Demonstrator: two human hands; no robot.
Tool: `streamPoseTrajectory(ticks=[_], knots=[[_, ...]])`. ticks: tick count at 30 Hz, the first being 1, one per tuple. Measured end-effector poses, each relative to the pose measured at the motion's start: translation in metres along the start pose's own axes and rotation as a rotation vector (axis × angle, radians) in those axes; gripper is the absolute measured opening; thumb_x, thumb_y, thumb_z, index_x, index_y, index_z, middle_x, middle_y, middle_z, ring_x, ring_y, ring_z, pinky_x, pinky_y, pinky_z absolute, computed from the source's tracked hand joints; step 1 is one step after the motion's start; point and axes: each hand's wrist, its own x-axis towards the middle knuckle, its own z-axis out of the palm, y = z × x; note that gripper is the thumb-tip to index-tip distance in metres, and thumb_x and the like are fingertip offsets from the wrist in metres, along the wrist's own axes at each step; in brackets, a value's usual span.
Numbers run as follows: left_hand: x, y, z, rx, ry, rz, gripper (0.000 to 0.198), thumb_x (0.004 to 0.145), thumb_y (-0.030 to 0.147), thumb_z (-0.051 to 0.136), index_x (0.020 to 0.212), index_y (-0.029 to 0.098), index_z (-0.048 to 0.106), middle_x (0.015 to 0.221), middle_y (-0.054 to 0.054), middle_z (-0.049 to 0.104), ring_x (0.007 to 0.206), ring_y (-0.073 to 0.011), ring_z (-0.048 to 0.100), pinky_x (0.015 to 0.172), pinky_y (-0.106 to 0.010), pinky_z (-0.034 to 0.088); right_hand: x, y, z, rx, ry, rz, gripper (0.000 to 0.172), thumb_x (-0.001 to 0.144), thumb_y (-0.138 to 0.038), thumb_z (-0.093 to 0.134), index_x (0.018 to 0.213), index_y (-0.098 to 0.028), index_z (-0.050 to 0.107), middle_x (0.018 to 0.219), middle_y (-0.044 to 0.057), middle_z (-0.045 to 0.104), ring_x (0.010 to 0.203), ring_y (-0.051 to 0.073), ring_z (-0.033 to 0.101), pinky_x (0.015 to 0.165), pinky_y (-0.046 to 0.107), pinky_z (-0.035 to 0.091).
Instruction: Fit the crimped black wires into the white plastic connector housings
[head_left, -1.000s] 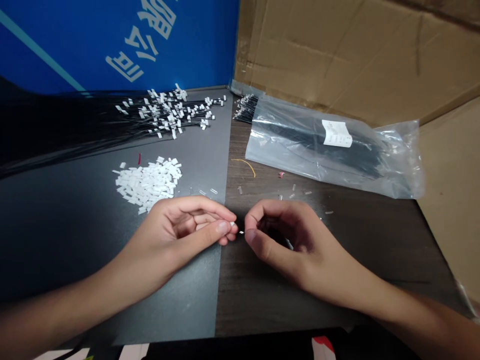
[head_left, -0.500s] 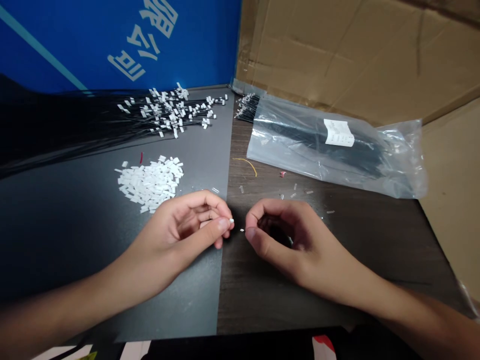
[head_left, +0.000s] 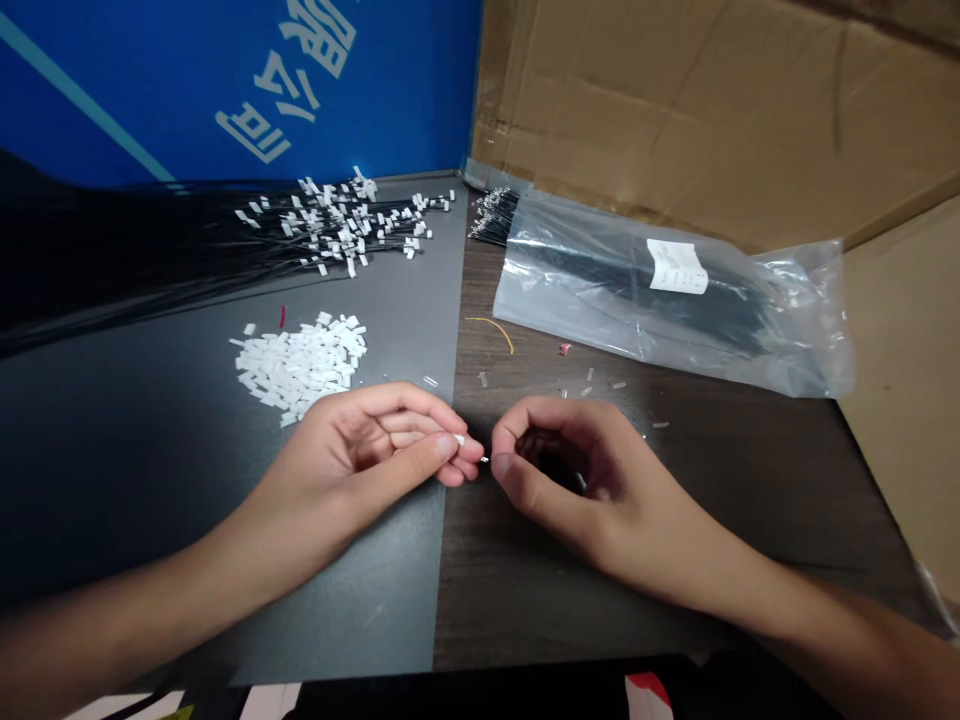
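Between thumb and fingers, my left hand (head_left: 390, 445) pinches a small white connector housing (head_left: 460, 439). My right hand (head_left: 574, 470) is closed in a pinch just to the right of it. A shiny metal wire terminal (head_left: 484, 460) pokes out from its fingertips, close to the left fingers and apart from the housing; the wire behind it is hidden by the hand. Behind my left hand lies a pile of loose white connector housings (head_left: 304, 362). Farther back, a bundle of black wires (head_left: 187, 240) ends in several white housings (head_left: 349, 225).
A clear plastic bag (head_left: 585, 290) of black wires lies at the back right, bare terminals (head_left: 491, 210) sticking out. A cardboard box (head_left: 712, 110) and a blue panel (head_left: 150, 80) stand behind. Small clear scraps (head_left: 590, 374) and a yellow strand (head_left: 495, 328) lie on the dark table.
The left fingers have extended to the right, bringing them beside the terminal. The white housing has shifted slightly left in the pinch. My right hand stays nearly still.
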Motion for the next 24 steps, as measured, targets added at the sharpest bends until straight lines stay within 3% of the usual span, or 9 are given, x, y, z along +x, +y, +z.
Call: streamPoseTrajectory(ticks=[4,9,13,16,24], knots=[[-0.0008,0.0016,0.0019,0.035,0.020,0.041,0.007,0.092,0.022,0.104,0.093,0.026,0.098,0.094,-0.003,0.092,0.085,-0.0122,0.084,0.079,-0.011,0.065,0.0001,-0.0016,0.0004,-0.007,0.003,-0.028,0.013,0.095,-0.016,0.081,0.088,-0.021,0.071,0.078,-0.003,0.069,0.074,0.015,0.063,0.065,0.026,0.048],[-0.0013,0.0035,0.0038,0.069,0.019,0.013,0.009,0.086,0.023,0.101,0.085,0.023,0.092,0.075,-0.001,0.077,0.066,-0.0104,0.064,0.061,-0.014,0.051,0.0005,-0.0020,0.0015,-0.027,0.005,-0.044,0.014,0.094,-0.015,0.080,0.086,-0.022,0.071,0.077,-0.003,0.069,0.073,0.015,0.061,0.065,0.026,0.048],[-0.0020,0.0042,0.0051,0.092,0.015,0.009,0.010,0.084,0.022,0.098,0.083,0.021,0.089,0.071,0.001,0.067,0.063,-0.0107,0.055,0.057,-0.018,0.044,0.0011,-0.0019,0.0017,-0.016,-0.002,-0.052,0.015,0.094,-0.014,0.080,0.086,-0.022,0.071,0.077,-0.003,0.070,0.073,0.014,0.062,0.066,0.026,0.049],[-0.0010,0.0045,0.0061,0.081,0.021,0.004,0.011,0.083,0.022,0.098,0.082,0.021,0.087,0.069,0.001,0.065,0.063,-0.0115,0.055,0.057,-0.019,0.045,0.0007,-0.0023,0.0015,-0.024,-0.005,-0.045,0.014,0.094,-0.014,0.080,0.086,-0.022,0.071,0.077,-0.003,0.069,0.073,0.015,0.062,0.066,0.026,0.049],[-0.0023,-0.0028,0.0065,0.049,0.019,0.035,0.013,0.083,0.017,0.102,0.091,0.020,0.091,0.079,-0.003,0.081,0.071,-0.0143,0.073,0.066,-0.019,0.060,0.0010,0.0009,0.0004,-0.038,-0.007,-0.034,0.013,0.095,-0.014,0.081,0.088,-0.021,0.072,0.078,-0.003,0.069,0.073,0.014,0.062,0.065,0.026,0.047]])
